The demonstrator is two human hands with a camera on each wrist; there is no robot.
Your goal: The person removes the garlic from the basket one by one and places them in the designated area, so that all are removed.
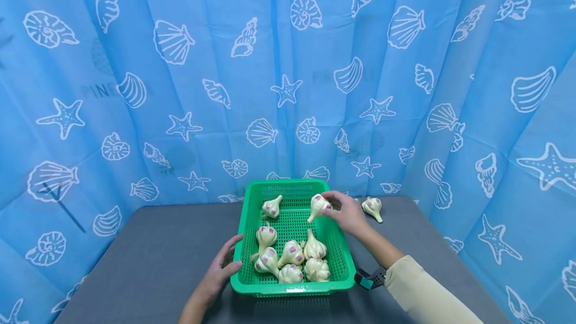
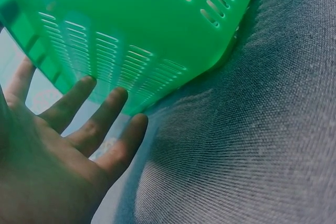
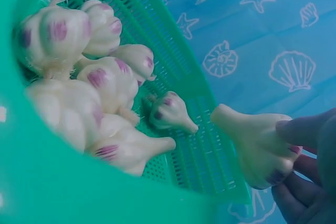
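Observation:
A green plastic basket (image 1: 294, 288) with slotted walls stands on the grey tabletop. Inside it lie several garlic bulbs, such as one garlic bulb (image 1: 266, 235) by the left wall and others grouped toward the near end. My right hand (image 1: 348, 214) pinches a garlic bulb (image 3: 257, 148) between thumb and fingers, over the basket's far right part, its stem pointing down toward the near side. At the basket's left rim is my left hand (image 1: 219, 269), its fingers spread along the outer wall. In the left wrist view these fingers (image 2: 97, 124) are nearly straight against the slotted side.
Another garlic bulb (image 1: 372, 208) lies on the table behind the right forearm, outside the basket. The grey cloth-like table surface (image 1: 175, 244) extends to both sides. A blue curtain (image 1: 288, 99) with white shell prints hangs behind and around the table.

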